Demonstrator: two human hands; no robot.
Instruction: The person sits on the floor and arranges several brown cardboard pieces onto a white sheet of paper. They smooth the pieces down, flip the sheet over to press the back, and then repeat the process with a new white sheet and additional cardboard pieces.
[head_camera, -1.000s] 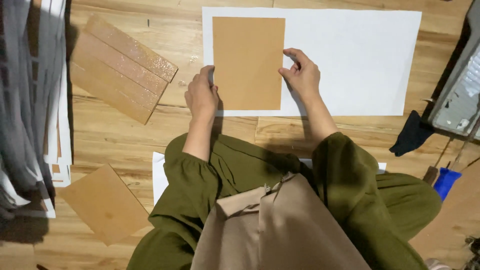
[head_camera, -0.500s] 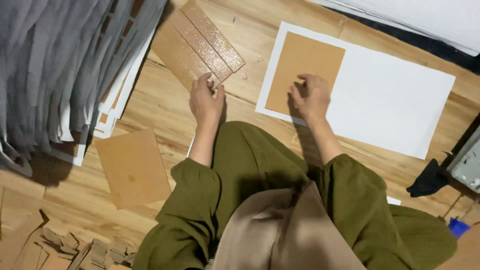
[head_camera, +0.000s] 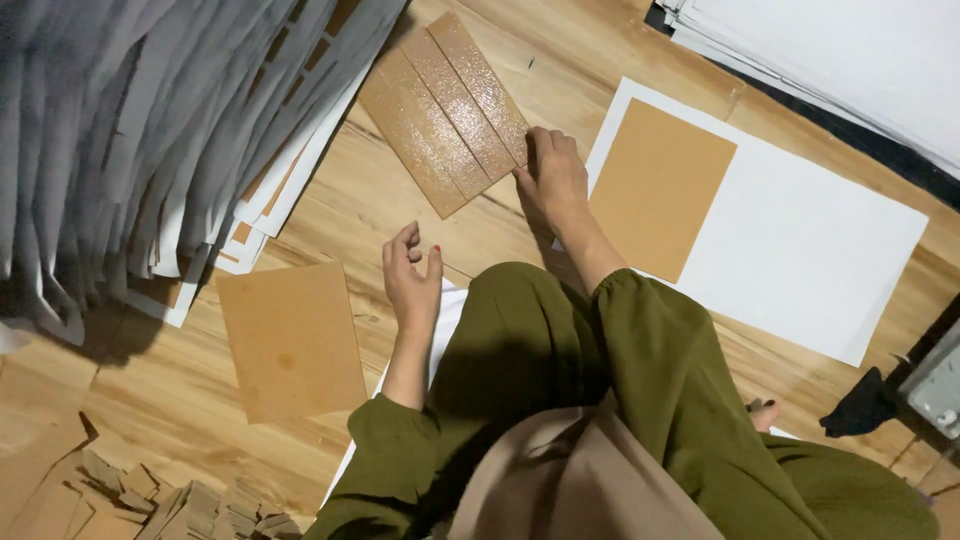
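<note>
The head view looks down at a person sitting on a wooden floor (head_camera: 520, 60). The right hand (head_camera: 553, 180) rests on the near corner of a row of glittery brown strips (head_camera: 445, 110), its fingers (head_camera: 540, 145) together and pressing on the last strip's edge. Just right of those fingers a brown card (head_camera: 660, 185) lies on a big white sheet (head_camera: 820, 250). The left hand (head_camera: 412, 278) hovers above the floor, fingers (head_camera: 402, 245) loosely curled and apart, holding nothing. Left of it lies another brown card (head_camera: 290, 340)
</note>
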